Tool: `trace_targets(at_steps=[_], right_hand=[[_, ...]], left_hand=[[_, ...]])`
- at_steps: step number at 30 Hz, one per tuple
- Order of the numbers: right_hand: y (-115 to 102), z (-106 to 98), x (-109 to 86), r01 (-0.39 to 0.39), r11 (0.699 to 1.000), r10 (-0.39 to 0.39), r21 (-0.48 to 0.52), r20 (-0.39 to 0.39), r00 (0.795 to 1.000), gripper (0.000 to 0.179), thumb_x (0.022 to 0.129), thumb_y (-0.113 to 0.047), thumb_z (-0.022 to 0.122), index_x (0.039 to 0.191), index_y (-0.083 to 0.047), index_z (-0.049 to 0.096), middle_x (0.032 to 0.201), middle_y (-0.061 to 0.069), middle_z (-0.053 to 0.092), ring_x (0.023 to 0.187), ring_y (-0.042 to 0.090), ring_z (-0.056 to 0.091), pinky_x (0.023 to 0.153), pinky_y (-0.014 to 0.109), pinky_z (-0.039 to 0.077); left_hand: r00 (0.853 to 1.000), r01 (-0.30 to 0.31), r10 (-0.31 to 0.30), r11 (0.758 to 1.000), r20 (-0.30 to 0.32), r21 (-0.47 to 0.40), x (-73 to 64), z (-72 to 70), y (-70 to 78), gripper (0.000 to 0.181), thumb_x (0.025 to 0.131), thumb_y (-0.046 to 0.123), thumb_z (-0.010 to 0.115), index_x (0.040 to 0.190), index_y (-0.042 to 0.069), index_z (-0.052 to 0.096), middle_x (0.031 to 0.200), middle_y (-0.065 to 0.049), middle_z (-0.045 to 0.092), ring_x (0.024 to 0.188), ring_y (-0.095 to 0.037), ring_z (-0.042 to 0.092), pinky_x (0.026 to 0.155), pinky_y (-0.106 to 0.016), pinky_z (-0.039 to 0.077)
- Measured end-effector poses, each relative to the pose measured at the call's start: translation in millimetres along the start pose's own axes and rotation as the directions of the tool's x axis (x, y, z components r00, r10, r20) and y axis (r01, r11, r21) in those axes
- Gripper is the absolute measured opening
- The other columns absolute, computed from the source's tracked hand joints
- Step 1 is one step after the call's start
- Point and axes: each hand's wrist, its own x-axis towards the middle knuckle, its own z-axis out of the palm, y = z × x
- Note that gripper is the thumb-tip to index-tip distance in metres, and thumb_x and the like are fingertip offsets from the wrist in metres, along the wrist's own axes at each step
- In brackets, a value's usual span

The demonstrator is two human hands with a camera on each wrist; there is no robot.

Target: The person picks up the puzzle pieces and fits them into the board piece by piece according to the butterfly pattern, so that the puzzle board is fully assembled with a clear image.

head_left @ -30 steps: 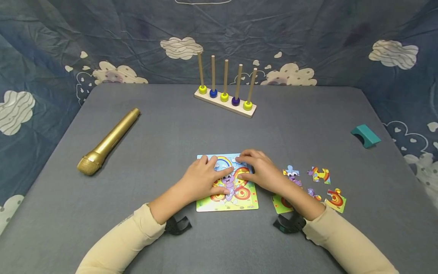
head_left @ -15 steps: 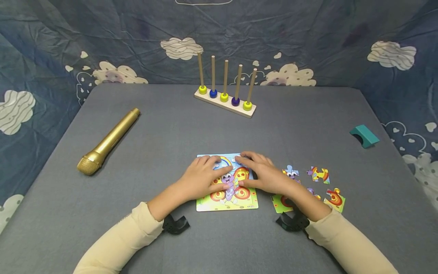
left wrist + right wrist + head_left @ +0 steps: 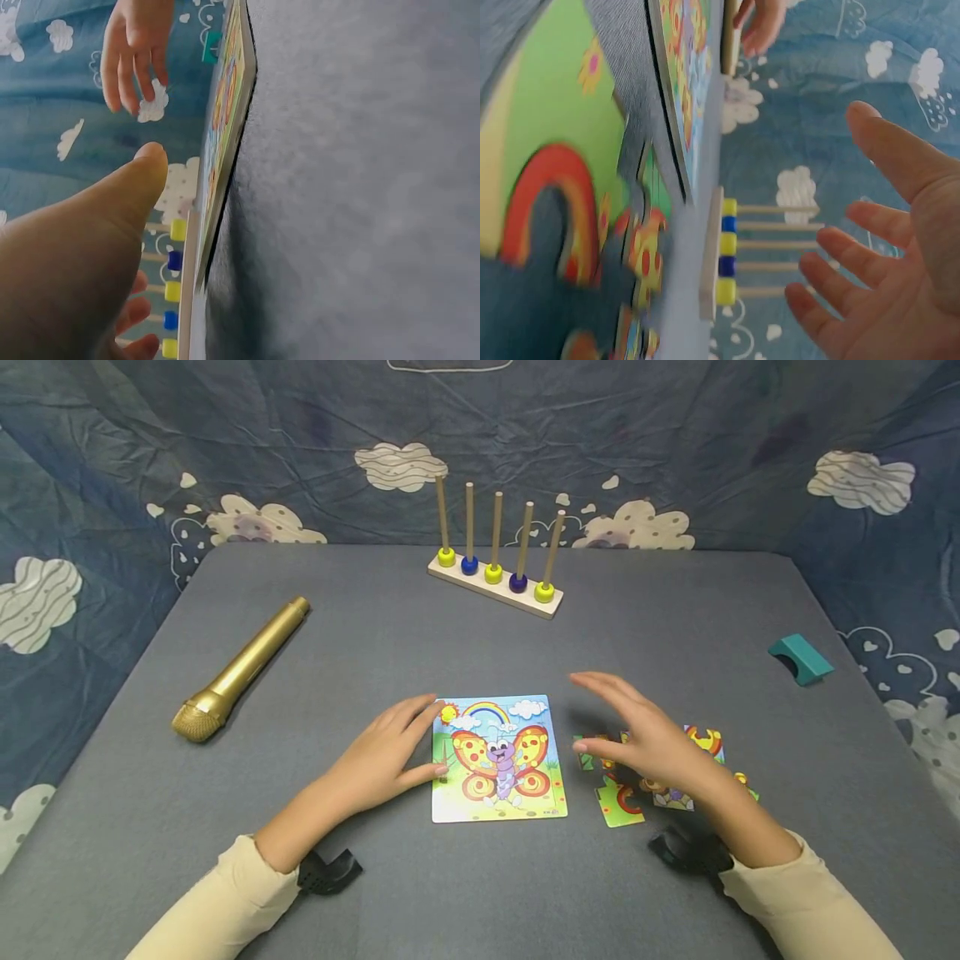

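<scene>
A square butterfly puzzle board (image 3: 506,760) lies flat on the table between the hands, its picture fully visible. My left hand (image 3: 382,756) is at the board's left edge, fingers spread and holding nothing; its fingertips overlap the edge in the head view. Off the board's right side, my right hand (image 3: 648,735) hovers over loose jigsaw pieces with thumb and fingers apart. One green and red piece (image 3: 620,803) shows below that hand, and a yellow and red piece (image 3: 705,742) lies beyond it. The hand and forearm hide parts of the other pieces.
A gold microphone (image 3: 240,668) lies at the left. Towards the back stands a wooden peg stand (image 3: 495,585) with yellow and blue beads on upright rods. A teal arched block (image 3: 802,658) sits near the right edge, and a cloud-patterned cloth (image 3: 637,427) hangs behind the table.
Both hands have come off the puzzle board and moved apart, left hand to the left edge, right hand to above the loose pieces. The board's picture is now uncovered.
</scene>
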Motion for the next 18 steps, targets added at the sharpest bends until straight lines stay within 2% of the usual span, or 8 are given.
trace_targets(at_steps=[3, 6, 11, 18], right_hand=[[4.6, -3.4, -8.4, 0.012, 1.000, -0.013, -0.018, -0.055, 0.998, 0.078, 0.071, -0.022, 0.077, 0.138, -0.018, 0.036, 0.135, 0.007, 0.036, 0.122, 0.028, 0.035, 0.090, 0.054, 0.033], [10.9, -3.1, -15.8, 0.002, 1.000, -0.004, -0.023, -0.067, 0.998, 0.079, 0.069, -0.018, 0.078, 0.137, -0.017, 0.037, 0.133, 0.008, 0.039, 0.117, 0.029, 0.040, 0.087, 0.052, 0.037], [25.9, 1.3, -24.4, -0.043, 0.999, 0.043, 0.013, -0.024, 0.999, 0.075, 0.071, -0.019, 0.077, 0.136, -0.010, 0.039, 0.132, 0.011, 0.039, 0.113, 0.033, 0.042, 0.085, 0.053, 0.037], [44.3, 4.6, -28.0, -0.082, 0.996, 0.081, 0.022, 0.041, 0.996, 0.069, 0.072, -0.025, 0.075, 0.131, -0.008, 0.044, 0.129, 0.008, 0.042, 0.118, 0.028, 0.039, 0.089, 0.047, 0.035]], left_hand=[[1.000, 0.019, -0.019, 0.999, 0.011, -0.032, -8.5, -1.1, -1.9, 0.080, 0.082, 0.051, 0.056, 0.141, 0.007, 0.026, 0.140, -0.012, 0.029, 0.127, -0.026, 0.027, 0.100, -0.044, 0.026], [0.998, 0.053, -0.049, 0.996, 0.046, -0.078, -14.0, 0.9, -3.2, 0.084, 0.081, 0.055, 0.055, 0.142, 0.008, 0.023, 0.142, -0.010, 0.027, 0.129, -0.024, 0.025, 0.099, -0.043, 0.028], [0.992, 0.079, -0.065, 0.987, 0.105, -0.142, -17.8, 8.9, -4.9, 0.089, 0.079, 0.059, 0.055, 0.143, 0.008, 0.020, 0.145, -0.008, 0.023, 0.130, -0.023, 0.024, 0.099, -0.044, 0.029], [0.992, 0.073, -0.055, 0.984, 0.113, -0.165, -18.0, 13.4, -7.7, 0.088, 0.079, 0.058, 0.055, 0.143, 0.008, 0.022, 0.146, -0.006, 0.020, 0.131, -0.022, 0.020, 0.099, -0.047, 0.027]])
